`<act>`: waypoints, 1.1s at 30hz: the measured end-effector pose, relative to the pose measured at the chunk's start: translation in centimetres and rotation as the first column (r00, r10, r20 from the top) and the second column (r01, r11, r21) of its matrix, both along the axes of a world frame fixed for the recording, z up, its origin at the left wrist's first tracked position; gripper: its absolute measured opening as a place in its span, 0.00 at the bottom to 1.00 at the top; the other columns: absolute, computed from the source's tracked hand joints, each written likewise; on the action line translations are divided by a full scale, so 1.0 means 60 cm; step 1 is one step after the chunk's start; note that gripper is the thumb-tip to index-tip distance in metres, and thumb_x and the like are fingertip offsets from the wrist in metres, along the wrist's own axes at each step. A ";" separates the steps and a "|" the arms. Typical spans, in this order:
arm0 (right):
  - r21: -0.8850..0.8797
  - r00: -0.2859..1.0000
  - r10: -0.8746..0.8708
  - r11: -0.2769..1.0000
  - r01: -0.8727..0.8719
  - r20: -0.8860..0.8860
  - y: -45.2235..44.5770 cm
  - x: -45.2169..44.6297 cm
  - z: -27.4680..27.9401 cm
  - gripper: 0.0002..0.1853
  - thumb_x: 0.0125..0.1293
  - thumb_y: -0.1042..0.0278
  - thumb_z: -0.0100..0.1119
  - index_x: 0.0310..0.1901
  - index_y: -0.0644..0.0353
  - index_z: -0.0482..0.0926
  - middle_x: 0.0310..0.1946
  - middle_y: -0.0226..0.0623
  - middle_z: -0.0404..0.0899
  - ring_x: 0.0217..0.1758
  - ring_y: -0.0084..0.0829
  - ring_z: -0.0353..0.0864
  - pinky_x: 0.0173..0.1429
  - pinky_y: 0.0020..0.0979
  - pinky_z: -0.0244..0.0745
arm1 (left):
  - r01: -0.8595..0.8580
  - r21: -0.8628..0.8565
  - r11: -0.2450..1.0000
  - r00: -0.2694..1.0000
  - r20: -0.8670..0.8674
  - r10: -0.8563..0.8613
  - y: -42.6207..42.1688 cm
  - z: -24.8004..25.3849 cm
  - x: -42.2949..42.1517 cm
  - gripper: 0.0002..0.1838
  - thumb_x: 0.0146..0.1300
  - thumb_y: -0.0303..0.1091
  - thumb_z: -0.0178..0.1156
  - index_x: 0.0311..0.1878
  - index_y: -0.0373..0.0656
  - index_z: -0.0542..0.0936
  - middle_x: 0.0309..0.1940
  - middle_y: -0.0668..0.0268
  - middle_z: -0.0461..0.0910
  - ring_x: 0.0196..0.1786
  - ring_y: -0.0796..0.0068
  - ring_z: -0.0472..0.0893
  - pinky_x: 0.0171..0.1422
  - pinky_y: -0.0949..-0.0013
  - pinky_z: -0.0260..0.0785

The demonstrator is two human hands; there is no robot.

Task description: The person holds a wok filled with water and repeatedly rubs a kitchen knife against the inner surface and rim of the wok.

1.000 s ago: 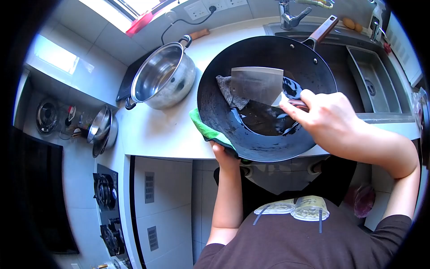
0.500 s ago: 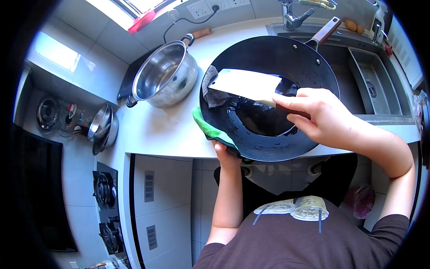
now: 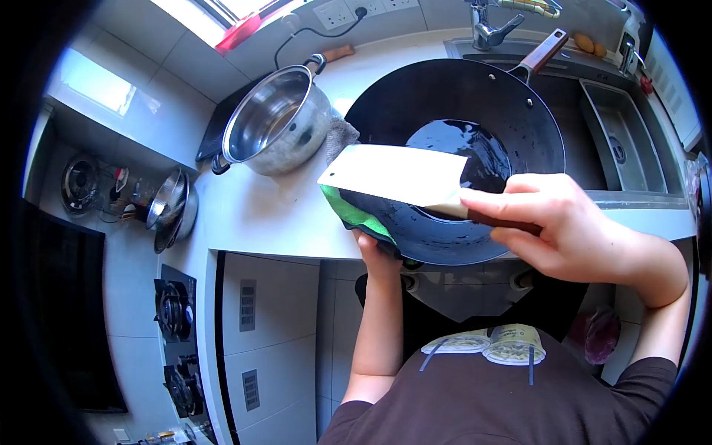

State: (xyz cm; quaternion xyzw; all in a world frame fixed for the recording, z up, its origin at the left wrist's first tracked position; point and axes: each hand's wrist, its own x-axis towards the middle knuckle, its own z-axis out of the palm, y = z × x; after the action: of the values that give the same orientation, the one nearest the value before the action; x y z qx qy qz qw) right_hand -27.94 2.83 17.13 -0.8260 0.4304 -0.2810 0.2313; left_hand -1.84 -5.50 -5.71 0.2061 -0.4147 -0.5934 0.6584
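Observation:
My right hand [image 3: 552, 226] is closed round the dark handle of a cleaver [image 3: 393, 174]. The broad blade lies level above the near left part of a black wok [image 3: 445, 89], its tip over the rim. Liquid shines in the bottom of the wok. At the wok's lower left edge my left hand [image 3: 378, 252] grips a green cloth [image 3: 352, 213] with a dark border; its fingers are partly hidden beneath. A grey cloth [image 3: 341, 135] hangs over the rim just behind the blade's tip.
A steel pot [image 3: 274, 122] stands left of the wok on the white counter [image 3: 259, 222]. The wok overlaps the sink [image 3: 623, 133] on the right, below a faucet [image 3: 489, 30]. A gas stove [image 3: 174, 311] is at far left.
The cleaver has come toward me and to the left, out over the rim. More of the liquid in the wok shows. My left hand stays at the edge.

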 end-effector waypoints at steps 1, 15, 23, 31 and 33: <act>-0.003 1.000 -0.015 1.000 0.015 0.012 0.002 -0.003 0.004 0.23 0.63 0.76 0.64 0.62 0.60 0.82 0.31 0.44 0.80 0.32 0.39 0.81 0.37 0.38 0.75 | -0.001 0.000 1.000 1.000 -0.002 0.001 0.000 -0.002 0.002 0.57 0.61 0.73 0.61 0.79 0.41 0.54 0.72 0.60 0.66 0.72 0.63 0.69 0.76 0.57 0.63; 0.243 0.982 -0.160 0.961 0.131 0.102 -0.050 0.019 -0.027 0.20 0.69 0.76 0.60 0.62 0.68 0.79 0.47 0.54 0.87 0.50 0.42 0.89 0.57 0.34 0.80 | -0.122 0.049 0.991 0.992 -0.030 0.123 0.003 0.022 -0.022 0.37 0.70 0.59 0.43 0.69 0.38 0.70 0.66 0.58 0.76 0.69 0.62 0.76 0.72 0.55 0.69; 0.381 0.955 -0.114 0.925 0.000 0.275 -0.021 0.017 -0.015 0.24 0.69 0.77 0.59 0.66 0.68 0.76 0.50 0.51 0.87 0.51 0.32 0.87 0.58 0.30 0.78 | -0.102 0.082 0.991 0.992 -0.060 0.108 0.004 0.020 -0.021 0.42 0.68 0.65 0.48 0.73 0.40 0.67 0.69 0.59 0.73 0.71 0.60 0.74 0.76 0.54 0.66; 0.313 0.954 -0.087 0.950 -0.007 0.285 -0.004 0.000 0.004 0.23 0.67 0.79 0.61 0.65 0.67 0.78 0.48 0.48 0.88 0.45 0.28 0.86 0.52 0.28 0.79 | -0.070 0.043 0.997 0.990 -0.116 0.075 0.002 0.016 -0.022 0.42 0.67 0.64 0.48 0.74 0.43 0.66 0.68 0.59 0.73 0.69 0.60 0.75 0.75 0.54 0.67; 0.360 0.979 -0.143 0.929 0.083 0.145 -0.007 -0.009 0.024 0.23 0.67 0.79 0.62 0.65 0.64 0.79 0.49 0.48 0.88 0.46 0.29 0.87 0.52 0.28 0.79 | -0.095 0.067 0.993 0.989 -0.111 0.102 0.003 0.023 -0.024 0.39 0.68 0.62 0.47 0.73 0.42 0.68 0.67 0.59 0.75 0.69 0.60 0.76 0.74 0.54 0.68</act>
State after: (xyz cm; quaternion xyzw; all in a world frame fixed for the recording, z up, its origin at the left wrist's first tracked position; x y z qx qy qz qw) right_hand -28.47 2.41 18.54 -0.7182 0.4995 -0.2815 0.3942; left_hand -3.27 -5.30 -4.34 0.2123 -0.3472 -0.5833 0.7029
